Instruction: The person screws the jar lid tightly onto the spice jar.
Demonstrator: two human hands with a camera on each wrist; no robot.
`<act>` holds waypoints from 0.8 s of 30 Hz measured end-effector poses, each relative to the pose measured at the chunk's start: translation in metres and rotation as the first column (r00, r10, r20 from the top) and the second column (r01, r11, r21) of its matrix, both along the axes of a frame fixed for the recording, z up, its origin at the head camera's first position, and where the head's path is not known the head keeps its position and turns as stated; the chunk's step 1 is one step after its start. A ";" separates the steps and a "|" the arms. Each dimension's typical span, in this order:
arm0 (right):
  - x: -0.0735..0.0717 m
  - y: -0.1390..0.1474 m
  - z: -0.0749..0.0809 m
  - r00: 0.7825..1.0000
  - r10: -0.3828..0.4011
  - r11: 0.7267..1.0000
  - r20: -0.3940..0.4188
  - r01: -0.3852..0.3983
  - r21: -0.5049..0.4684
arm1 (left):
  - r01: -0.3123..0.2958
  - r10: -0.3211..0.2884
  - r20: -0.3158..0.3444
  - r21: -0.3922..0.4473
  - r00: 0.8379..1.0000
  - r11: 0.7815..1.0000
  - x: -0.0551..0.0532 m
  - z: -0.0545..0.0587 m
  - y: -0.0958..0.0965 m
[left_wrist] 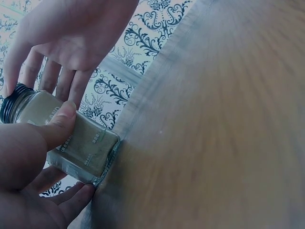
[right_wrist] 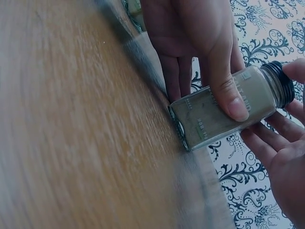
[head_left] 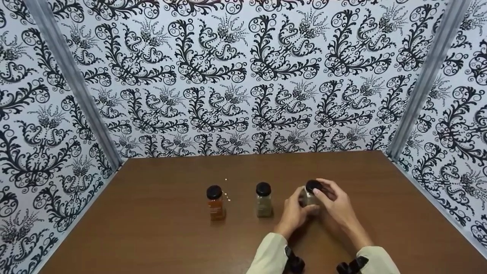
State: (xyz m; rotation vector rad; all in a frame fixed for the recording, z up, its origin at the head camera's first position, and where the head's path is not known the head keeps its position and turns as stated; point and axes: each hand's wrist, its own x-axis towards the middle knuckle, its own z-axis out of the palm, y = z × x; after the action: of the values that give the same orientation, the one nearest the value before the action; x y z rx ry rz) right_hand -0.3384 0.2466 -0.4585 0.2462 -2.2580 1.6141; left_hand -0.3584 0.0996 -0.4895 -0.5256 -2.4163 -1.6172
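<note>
On the right half of the table a square glass spice jar (head_left: pixel 311 198) full of pale beige-green powder stands upright, its black lid (right_wrist: pixel 280 85) on. My left hand (head_left: pixel 293 214) grips the jar's body low down; in the left wrist view its thumb lies across the printed label side. With thumb and fingers, my right hand (head_left: pixel 338 202) holds the lid from the other side. Both wrist views show the jar's base (left_wrist: pixel 108 160) right at the tabletop. Part of the label is covered by the left thumb.
To the left of my hands stands a second black-lidded jar (head_left: pixel 264 203) with grey-green contents. Farther left is another jar (head_left: pixel 216 207) with orange-red contents. Small pale crumbs (head_left: pixel 227 196) lie beside it. Patterned walls (head_left: pixel 243 76) enclose the table's back and sides.
</note>
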 end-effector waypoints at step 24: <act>0.000 0.002 -0.001 1.000 0.020 1.000 -0.006 -0.020 0.006 | -0.006 0.006 0.005 0.013 1.000 1.000 -0.001 -0.001 0.002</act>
State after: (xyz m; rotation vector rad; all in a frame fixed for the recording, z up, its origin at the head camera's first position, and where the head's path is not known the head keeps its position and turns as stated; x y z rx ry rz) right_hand -0.3383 0.2488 -0.4596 0.2751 -2.2635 1.6142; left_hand -0.3596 0.1013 -0.4903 -0.5118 -2.4065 -1.6332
